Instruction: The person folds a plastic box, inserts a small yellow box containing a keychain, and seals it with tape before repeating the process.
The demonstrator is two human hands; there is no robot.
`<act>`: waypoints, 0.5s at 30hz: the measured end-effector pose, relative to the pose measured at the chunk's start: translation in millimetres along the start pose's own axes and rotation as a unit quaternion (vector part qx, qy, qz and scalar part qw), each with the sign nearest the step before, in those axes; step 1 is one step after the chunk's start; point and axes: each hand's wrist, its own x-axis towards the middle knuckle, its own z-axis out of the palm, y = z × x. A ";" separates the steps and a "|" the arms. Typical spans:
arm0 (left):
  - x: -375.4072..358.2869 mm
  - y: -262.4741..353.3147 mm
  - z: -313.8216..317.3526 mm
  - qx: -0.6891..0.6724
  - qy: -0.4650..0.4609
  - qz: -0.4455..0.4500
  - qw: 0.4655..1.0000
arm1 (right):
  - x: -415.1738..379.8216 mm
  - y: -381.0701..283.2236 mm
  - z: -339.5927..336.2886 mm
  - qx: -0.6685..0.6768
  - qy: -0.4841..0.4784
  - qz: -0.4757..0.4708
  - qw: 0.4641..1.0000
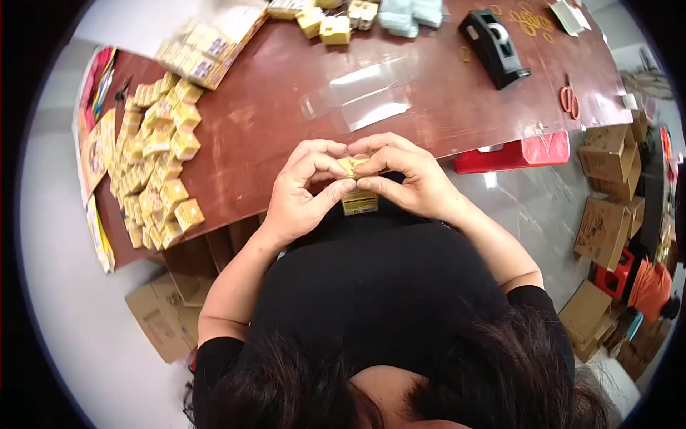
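A small yellow box [359, 205] with dark print on its lower face is held close to my body, at the table's near edge. My left hand [304, 189] grips it from the left, with the thumb and bent fingers at its upper part. From the other side my right hand [414, 179] pinches the same part, its thumb almost touching the left thumb. The fingers partly cover the top of the box. Beyond the hands, clear plastic pieces [364, 93] lie on the dark red table [264, 107].
On the left is a heap of small yellow boxes [157, 157], near a carton of similar boxes [207, 50]. A black tape dispenser [493, 46], yellow rubber bands [532, 21] and red-handled scissors [569, 100] lie at the right. Cardboard boxes [607, 164] stand on the floor.
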 end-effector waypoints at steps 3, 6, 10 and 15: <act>46.2 6.7 17.7 0.001 0.036 0.076 0.996 | 3.8 -14.2 -60.0 -0.215 0.164 -0.079 0.959; 106.5 4.2 25.3 0.212 0.076 0.247 0.943 | -3.3 18.6 -157.4 -0.201 0.451 -0.007 0.870; 162.8 -16.0 48.6 0.313 0.063 0.339 0.885 | -13.3 50.3 -225.0 -0.110 0.379 0.221 0.892; 180.5 -22.3 71.2 0.350 0.043 0.348 0.869 | -19.4 54.5 -240.8 0.037 0.323 0.290 0.900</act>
